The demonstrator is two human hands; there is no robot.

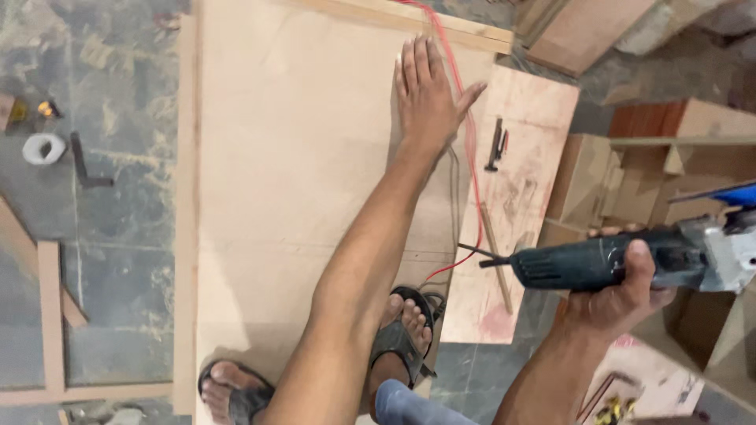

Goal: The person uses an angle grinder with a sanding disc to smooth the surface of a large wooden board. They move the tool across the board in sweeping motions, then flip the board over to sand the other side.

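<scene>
My left hand (429, 90) lies flat, fingers spread, on a large pale plywood sheet (291, 181) that rests on the floor. A red cable (471, 149) runs under and past that hand across the sheet. My right hand (622, 295) grips the dark blue-grey body of an angle grinder (622, 260), held in the air to the right of the sheet, its metal head at the frame's right edge. My two sandalled feet (402, 330) stand on the near end of the sheet.
A smaller plywood piece (516, 197) lies right of the big sheet with a dark hand tool (496, 145) and a thin stick on it. Wooden boxes and boards stand at right. On the concrete floor at left lie a tape roll (43, 148), an L-shaped key and wood strips.
</scene>
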